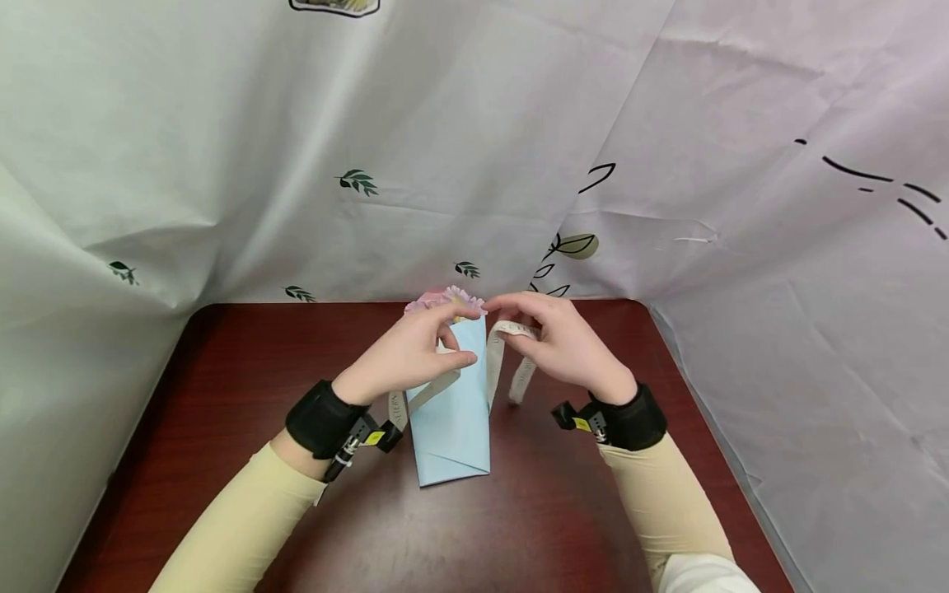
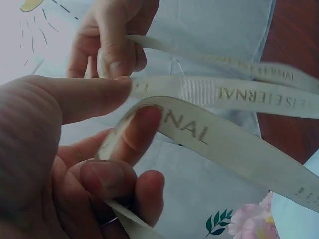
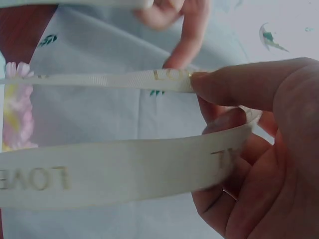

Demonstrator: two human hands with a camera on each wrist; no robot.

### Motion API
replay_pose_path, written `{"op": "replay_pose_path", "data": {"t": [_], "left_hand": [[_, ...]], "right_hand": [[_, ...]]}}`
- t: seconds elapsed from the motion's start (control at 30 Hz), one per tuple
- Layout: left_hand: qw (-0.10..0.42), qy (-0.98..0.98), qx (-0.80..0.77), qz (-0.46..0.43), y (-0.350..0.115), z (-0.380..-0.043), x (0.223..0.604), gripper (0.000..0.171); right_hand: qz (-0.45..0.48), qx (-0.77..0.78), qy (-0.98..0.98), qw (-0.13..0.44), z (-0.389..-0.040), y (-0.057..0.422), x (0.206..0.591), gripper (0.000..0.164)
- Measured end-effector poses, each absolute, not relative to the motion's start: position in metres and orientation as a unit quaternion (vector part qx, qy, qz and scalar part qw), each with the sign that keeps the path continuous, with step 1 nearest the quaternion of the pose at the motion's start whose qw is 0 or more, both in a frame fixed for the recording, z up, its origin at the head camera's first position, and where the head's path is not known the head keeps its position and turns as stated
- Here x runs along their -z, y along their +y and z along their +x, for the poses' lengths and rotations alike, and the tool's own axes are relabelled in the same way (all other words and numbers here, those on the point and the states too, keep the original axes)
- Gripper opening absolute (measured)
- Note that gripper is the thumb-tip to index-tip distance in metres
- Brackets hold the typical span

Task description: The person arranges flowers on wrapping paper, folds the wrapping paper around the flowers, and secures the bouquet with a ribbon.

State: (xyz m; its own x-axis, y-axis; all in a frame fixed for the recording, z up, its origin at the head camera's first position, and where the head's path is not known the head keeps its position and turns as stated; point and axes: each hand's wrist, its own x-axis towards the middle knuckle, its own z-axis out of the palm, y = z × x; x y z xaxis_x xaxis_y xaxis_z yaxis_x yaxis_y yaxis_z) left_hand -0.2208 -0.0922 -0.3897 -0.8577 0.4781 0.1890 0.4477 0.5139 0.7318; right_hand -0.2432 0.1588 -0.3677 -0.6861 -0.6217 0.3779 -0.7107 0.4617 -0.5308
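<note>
A bouquet wrapped in light blue paper (image 1: pixel 450 420) lies on the table, its pink and purple flowers (image 1: pixel 448 298) at the far end. Around the wrap runs a cream ribbon (image 1: pixel 495 362) with gold lettering. My left hand (image 1: pixel 415 350) is above the wrap's left side; the left wrist view shows the ribbon (image 2: pixel 199 129) looped over a finger, with the thumb on another stretch. To the right, my right hand (image 1: pixel 559 342) pinches the ribbon (image 3: pixel 119 172) between thumb and fingers, its free tail hanging below. Both hands' fingertips come close together over the bouquet. Part of the wrap is hidden behind the left hand.
Beneath everything is a dark red-brown table (image 1: pixel 222 395) with rounded far corners. A pale cloth (image 1: pixel 460 132) printed with leaves hangs behind it and along its sides. Each wrist wears a black strap with a small camera.
</note>
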Motion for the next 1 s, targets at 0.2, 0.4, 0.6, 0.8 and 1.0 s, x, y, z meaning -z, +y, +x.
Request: {"op": "replay_pose_path", "data": {"t": [0.2, 0.4, 0.6, 0.8, 1.0], "left_hand": [[0.031, 0.883, -0.395, 0.25, -0.083, -0.224, 0.389, 0.055], [0.011, 0.897, -0.353, 0.265, -0.073, -0.225, 0.394, 0.051], [0.0, 0.911, -0.316, 0.264, -0.067, -0.225, 0.397, 0.047], [-0.016, 0.919, -0.291, 0.266, -0.059, -0.225, 0.395, 0.038], [-0.017, 0.898, -0.331, 0.29, -0.053, -0.224, 0.397, 0.01]], "right_hand": [[0.378, -0.353, -0.852, 0.073, -0.24, 0.154, 0.367, 0.037], [0.376, -0.36, -0.851, 0.076, -0.235, 0.154, 0.364, 0.035], [0.377, -0.367, -0.846, 0.089, -0.231, 0.156, 0.357, 0.035], [0.374, -0.375, -0.844, 0.084, -0.226, 0.157, 0.352, 0.043], [0.365, -0.39, -0.842, 0.076, -0.224, 0.154, 0.351, 0.047]]}}
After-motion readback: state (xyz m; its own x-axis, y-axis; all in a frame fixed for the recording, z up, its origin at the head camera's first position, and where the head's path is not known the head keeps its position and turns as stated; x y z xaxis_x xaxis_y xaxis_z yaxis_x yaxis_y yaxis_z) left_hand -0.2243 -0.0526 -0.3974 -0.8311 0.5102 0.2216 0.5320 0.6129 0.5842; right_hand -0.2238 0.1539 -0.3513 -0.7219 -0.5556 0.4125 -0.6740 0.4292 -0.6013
